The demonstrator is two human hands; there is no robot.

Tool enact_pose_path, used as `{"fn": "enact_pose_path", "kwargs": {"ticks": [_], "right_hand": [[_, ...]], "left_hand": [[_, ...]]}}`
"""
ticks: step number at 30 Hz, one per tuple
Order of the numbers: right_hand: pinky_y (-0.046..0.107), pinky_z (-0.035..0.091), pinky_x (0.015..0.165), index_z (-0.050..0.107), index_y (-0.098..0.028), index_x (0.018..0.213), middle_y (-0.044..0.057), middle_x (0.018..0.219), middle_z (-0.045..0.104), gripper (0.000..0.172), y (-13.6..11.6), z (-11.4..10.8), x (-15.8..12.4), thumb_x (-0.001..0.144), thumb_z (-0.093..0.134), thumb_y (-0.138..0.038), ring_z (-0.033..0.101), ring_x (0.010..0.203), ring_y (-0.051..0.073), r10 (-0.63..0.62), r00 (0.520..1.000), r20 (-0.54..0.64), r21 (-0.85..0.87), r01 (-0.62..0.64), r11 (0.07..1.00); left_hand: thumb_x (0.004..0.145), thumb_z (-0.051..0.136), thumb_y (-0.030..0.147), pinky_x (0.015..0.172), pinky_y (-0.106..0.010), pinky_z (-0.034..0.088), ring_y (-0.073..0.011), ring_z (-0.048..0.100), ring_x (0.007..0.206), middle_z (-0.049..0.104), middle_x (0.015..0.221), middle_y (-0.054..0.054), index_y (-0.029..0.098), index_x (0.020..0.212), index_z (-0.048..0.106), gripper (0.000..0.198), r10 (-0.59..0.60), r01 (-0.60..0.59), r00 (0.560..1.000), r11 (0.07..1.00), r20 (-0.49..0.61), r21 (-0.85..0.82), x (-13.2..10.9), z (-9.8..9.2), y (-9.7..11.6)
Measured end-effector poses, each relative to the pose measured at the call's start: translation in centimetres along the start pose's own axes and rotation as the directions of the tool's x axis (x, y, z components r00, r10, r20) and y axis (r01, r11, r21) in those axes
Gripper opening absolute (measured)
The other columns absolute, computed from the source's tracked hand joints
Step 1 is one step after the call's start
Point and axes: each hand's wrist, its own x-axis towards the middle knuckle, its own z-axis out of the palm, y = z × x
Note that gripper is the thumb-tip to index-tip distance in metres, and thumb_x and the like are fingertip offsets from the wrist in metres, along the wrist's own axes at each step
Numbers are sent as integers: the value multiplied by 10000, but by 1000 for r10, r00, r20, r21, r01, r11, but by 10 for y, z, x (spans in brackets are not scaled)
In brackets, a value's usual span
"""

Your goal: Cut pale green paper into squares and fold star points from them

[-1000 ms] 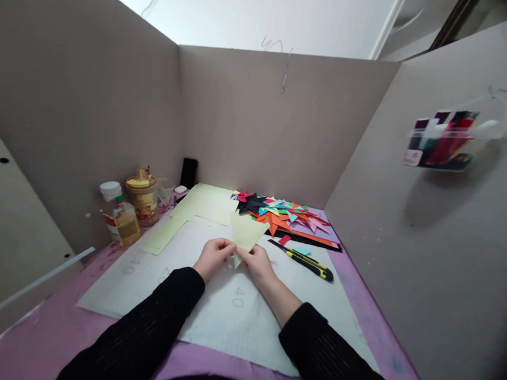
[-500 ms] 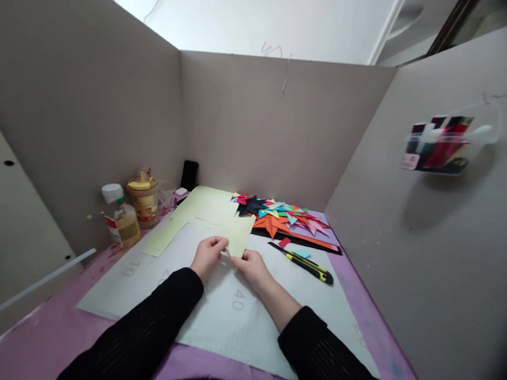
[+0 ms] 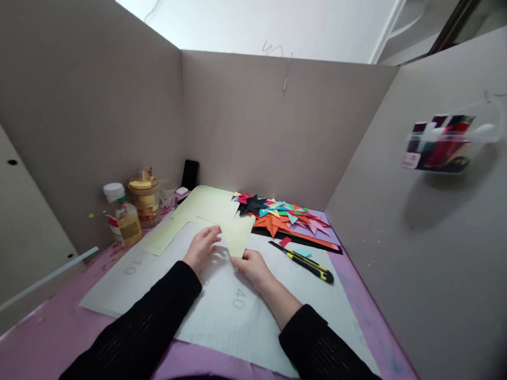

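Note:
A piece of pale yellow-green paper [image 3: 240,232], narrowing to a corner towards me, is pinched at that near corner by my right hand [image 3: 252,267]. My left hand [image 3: 203,248] is off the paper, a little to its left, with curved, parted fingers and nothing in them. Both hands are over a large white sheet [image 3: 266,334] printed with numbers. Behind the held paper lies more pale yellow-green paper [image 3: 210,201]. A black and yellow utility knife [image 3: 311,267] rests to the right of my right hand.
Colourful folded paper stars [image 3: 272,223] are heaped at the back. Small red [image 3: 285,241] and light-blue scraps [image 3: 303,253] lie by the knife. A glue bottle [image 3: 127,225] and a brown tub [image 3: 143,200] stand at left. Grey partitions [image 3: 281,133] enclose the table.
My left hand has let go of the paper's near corner, moved left and loosened its fingers. The right hand keeps its pinch in about the same place.

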Motion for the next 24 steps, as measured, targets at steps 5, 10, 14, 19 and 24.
{"fn": "enact_pose_path", "kwargs": {"ticks": [5,10,14,19,24], "right_hand": [[203,273,428,635,-128,629,-41,446,518,127,4,-1,3,611,653,-252,378,409,71,-35,999,-6,53,35,998],[220,383,538,681,-117,774,23,666,654,220,6,-2,7,614,669,-267,529,583,128,-91,994,-65,85,96,992],[216,365,510,675,-113,725,19,627,644,192,5,-2,7,605,668,-263,514,548,122,-70,995,-72,41,73,996],[192,228,406,559,-143,518,-57,396,467,189,0,0,3,595,666,-279,336,381,54,2,999,-38,-29,-3,1000],[189,216,402,587,-143,532,-48,416,496,119,0,0,1,585,650,-228,334,386,48,18,999,34,-56,-16,998]], "left_hand": [[588,712,503,422,-199,224,-54,353,410,469,484,42,138,582,544,402,-67,13,973,971,220,240,-16,14,-12],[621,696,481,419,-205,196,-56,311,408,427,454,55,139,603,566,366,-76,9,969,963,237,271,-19,17,-13],[611,706,468,420,-204,209,-60,322,419,439,461,51,140,592,573,354,-35,-21,981,959,192,282,-19,19,-14],[609,707,476,415,-200,218,-56,319,410,415,461,66,148,610,559,360,-5,-4,999,984,53,181,-13,13,-12],[622,694,482,407,-202,213,-46,296,396,388,461,77,157,586,523,370,46,-39,997,992,-61,116,-2,2,-3]]}}
